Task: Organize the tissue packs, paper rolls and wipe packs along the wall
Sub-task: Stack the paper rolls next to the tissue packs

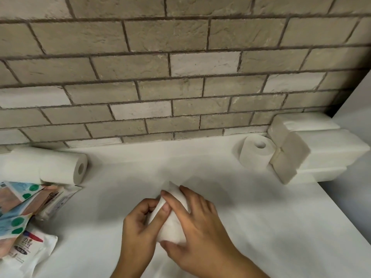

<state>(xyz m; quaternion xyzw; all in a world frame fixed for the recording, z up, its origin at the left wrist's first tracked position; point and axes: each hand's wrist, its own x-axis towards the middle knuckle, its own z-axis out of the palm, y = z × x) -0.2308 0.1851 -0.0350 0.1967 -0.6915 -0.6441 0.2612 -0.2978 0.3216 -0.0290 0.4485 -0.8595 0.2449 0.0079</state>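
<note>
Both hands held a roll [173, 225] over the tabletop [271, 227], well short of the wall [180, 77]; the right hand [197, 219] curled its fingers round it; the left hand [138, 223] pinched its left edge; its long axis pointed toward the wall; the right hand sat nearer the packs [313, 149] against the wall.

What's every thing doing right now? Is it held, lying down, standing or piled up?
Held paper roll: gripped by both hands.
Left hand: fingers curled on the roll.
Right hand: fingers wrapped over the roll.
Tissue packs: stacked in the right corner.
Toilet roll: upright, touching the tissue packs.
Long paper rolls: lying on their sides by the wall.
Wipe packs: heaped untidily at the left.
</note>
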